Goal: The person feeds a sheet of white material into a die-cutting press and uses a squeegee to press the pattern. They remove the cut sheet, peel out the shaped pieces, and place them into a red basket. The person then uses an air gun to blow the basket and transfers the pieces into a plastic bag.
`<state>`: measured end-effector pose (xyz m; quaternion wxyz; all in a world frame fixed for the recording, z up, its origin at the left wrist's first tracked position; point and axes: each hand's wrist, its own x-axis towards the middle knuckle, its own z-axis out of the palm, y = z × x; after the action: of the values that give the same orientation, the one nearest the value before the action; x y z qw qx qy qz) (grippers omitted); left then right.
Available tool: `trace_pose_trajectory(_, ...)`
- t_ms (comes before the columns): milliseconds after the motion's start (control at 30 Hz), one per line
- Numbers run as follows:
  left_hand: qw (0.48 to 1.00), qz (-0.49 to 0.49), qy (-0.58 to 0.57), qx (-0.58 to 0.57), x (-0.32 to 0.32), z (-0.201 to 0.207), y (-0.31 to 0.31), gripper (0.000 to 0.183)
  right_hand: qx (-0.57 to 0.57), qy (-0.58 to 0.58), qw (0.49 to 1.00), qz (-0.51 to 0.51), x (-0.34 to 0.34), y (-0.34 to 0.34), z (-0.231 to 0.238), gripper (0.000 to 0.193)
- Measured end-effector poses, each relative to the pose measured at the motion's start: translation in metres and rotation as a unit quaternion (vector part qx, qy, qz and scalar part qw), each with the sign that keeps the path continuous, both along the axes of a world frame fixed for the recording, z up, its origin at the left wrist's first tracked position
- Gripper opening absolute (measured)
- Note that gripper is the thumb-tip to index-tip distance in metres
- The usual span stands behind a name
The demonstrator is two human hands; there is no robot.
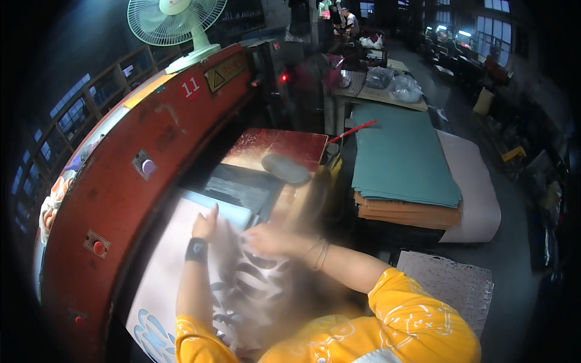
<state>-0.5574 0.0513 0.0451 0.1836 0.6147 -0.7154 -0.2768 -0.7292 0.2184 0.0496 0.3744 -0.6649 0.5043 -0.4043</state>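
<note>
A pale pinkish-white sheet (172, 242) lies slantwise on the press bed, with loop-shaped openings near its lower left corner. My left hand (204, 225), with a dark band on the wrist, rests at the sheet's far part, one finger stretched out. Beside it, a light blue board (227, 210) shows past the sheet's edge. My right hand (266, 239), bracelets on its wrist, is closed on a pale sheet with cut-out holes (257, 272), which is smeared by motion. Grey sole-shaped pieces (285, 169) lie farther off, near a dark grey plate (239, 187).
The red press beam (145, 157) runs along my left, with buttons and a fan (181, 24) on top. A worn red board (278, 145) lies beyond the bed. To the right stand stacked green sheets (402, 157) over orange ones, and a perforated sheet (448, 281).
</note>
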Motion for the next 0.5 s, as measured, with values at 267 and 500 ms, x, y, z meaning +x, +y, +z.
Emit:
trace_pose_trajectory(267,0.959,-0.063,-0.275,0.033,-0.008,0.043,0.028,0.029,-0.128,-0.016,0.964,0.231,0.01,0.128,0.038,0.03)
trace_pose_trajectory(500,0.885,-0.4,-0.206,-0.119,-0.13,0.117,0.213,0.016,0.103,-0.343,0.933,-0.015,-0.136,0.123,-0.067,0.048)
